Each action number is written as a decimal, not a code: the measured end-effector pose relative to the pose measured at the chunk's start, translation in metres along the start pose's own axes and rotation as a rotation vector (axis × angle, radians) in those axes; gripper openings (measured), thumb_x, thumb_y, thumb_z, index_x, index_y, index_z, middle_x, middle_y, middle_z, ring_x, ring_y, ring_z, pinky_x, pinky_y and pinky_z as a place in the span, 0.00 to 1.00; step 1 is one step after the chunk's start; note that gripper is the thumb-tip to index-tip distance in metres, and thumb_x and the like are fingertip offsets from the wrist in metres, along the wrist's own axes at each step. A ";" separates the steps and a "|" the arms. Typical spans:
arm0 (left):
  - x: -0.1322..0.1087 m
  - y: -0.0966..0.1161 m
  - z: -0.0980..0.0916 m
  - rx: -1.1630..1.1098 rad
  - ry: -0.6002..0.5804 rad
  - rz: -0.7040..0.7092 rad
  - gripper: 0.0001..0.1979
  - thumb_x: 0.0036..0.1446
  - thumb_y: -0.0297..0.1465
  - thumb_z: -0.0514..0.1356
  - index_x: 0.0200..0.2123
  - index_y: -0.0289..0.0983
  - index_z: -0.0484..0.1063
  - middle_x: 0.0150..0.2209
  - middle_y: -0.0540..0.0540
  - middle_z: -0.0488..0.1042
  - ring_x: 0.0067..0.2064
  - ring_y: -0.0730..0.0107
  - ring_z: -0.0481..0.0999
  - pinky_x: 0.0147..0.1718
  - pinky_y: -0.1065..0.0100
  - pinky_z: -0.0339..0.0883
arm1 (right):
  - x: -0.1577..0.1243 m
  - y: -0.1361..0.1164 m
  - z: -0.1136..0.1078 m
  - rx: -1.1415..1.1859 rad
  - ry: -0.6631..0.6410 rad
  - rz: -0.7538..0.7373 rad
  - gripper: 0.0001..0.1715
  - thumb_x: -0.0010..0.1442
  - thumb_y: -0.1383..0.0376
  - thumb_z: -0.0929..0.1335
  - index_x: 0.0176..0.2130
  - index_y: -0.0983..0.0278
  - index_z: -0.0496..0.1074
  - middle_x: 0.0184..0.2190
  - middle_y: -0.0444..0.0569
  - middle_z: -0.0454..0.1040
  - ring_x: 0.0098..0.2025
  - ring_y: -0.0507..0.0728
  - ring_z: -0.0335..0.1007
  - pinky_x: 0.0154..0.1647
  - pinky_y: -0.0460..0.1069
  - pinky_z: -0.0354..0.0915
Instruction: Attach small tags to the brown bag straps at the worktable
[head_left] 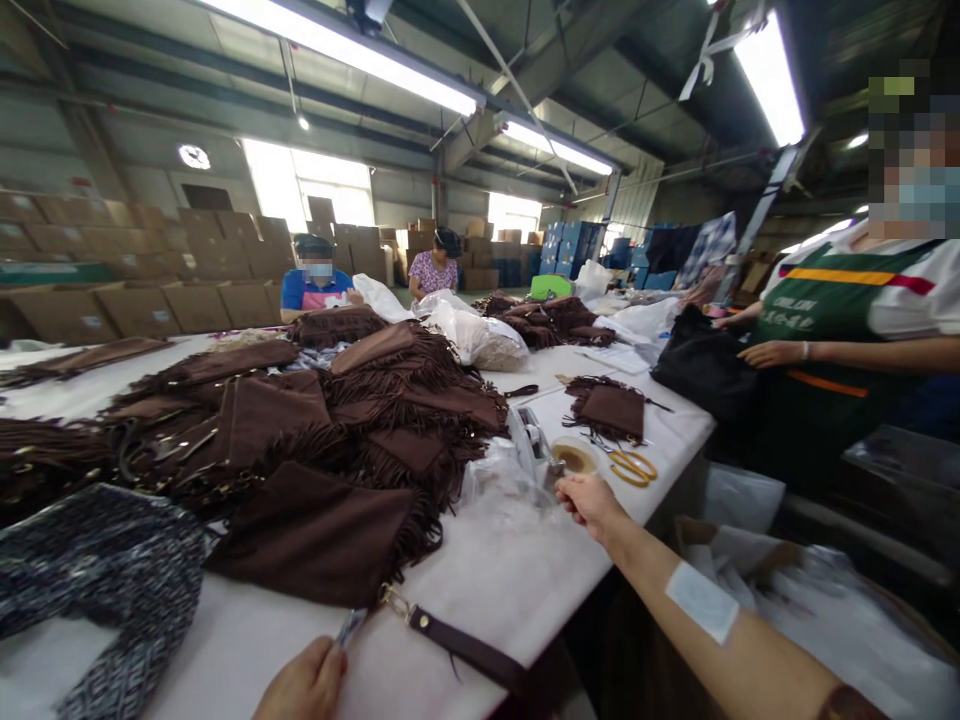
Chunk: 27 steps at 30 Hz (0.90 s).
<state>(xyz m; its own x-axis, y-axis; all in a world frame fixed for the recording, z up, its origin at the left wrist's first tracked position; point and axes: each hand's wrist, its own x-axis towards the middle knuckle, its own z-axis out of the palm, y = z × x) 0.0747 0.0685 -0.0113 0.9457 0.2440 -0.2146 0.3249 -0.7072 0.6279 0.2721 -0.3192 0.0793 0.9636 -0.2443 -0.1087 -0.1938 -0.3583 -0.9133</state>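
My left hand [306,684] sits at the near table edge, fingers closed around a small metal piece [349,627] beside the gold clasp [393,600] of a dark brown strap [465,648]. The strap leads from a brown suede fringed bag [315,535] lying flat before me. My right hand [590,500] reaches far out to the right, fingers curled at a tape dispenser [537,440] and a clear plastic bag [501,485]. A white patch is stuck on my right forearm [701,600].
A heap of brown fringed bags [375,400] covers the white table [487,570]. Yellow-handled scissors [631,466] lie beyond my right hand. Patterned dark fabric [97,580] lies at left. A person in a green apron [847,340] stands at right; two others sit behind, before stacked cartons [150,270].
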 end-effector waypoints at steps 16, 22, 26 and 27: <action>-0.050 0.035 0.006 0.209 0.219 -0.034 0.14 0.67 0.29 0.47 0.36 0.36 0.72 0.35 0.41 0.79 0.37 0.61 0.78 0.34 0.65 0.59 | -0.174 -0.038 0.146 -0.049 -1.035 -0.258 0.12 0.55 0.62 0.67 0.24 0.66 0.72 0.19 0.43 0.70 0.20 0.47 0.58 0.21 0.43 0.54; -0.059 0.031 0.009 0.269 0.245 -0.010 0.14 0.66 0.24 0.47 0.40 0.35 0.72 0.38 0.42 0.78 0.40 0.61 0.78 0.37 0.65 0.65 | -0.188 -0.034 0.213 -0.169 -1.057 -0.016 0.14 0.55 0.67 0.67 0.20 0.64 0.66 0.12 0.38 0.61 0.12 0.45 0.49 0.12 0.43 0.42; -0.062 0.031 0.011 0.338 0.234 -0.031 0.14 0.64 0.21 0.47 0.41 0.34 0.72 0.38 0.41 0.78 0.39 0.59 0.79 0.37 0.65 0.68 | -0.185 -0.032 0.222 -0.255 -1.034 0.041 0.16 0.54 0.69 0.68 0.18 0.64 0.65 0.10 0.38 0.60 0.09 0.46 0.49 0.10 0.44 0.41; -0.063 0.032 0.011 0.352 0.228 -0.033 0.14 0.63 0.20 0.47 0.41 0.34 0.72 0.38 0.41 0.77 0.39 0.59 0.79 0.37 0.64 0.69 | -0.185 -0.032 0.222 -0.267 -1.024 0.049 0.16 0.54 0.69 0.69 0.17 0.64 0.65 0.09 0.38 0.60 0.09 0.46 0.49 0.09 0.43 0.42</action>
<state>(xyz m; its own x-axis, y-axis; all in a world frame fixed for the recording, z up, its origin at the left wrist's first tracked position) 0.0254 0.0231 0.0141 0.9232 0.3827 -0.0344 0.3729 -0.8707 0.3208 0.1406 -0.0621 0.0418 0.6254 0.5678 -0.5353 -0.1508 -0.5851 -0.7968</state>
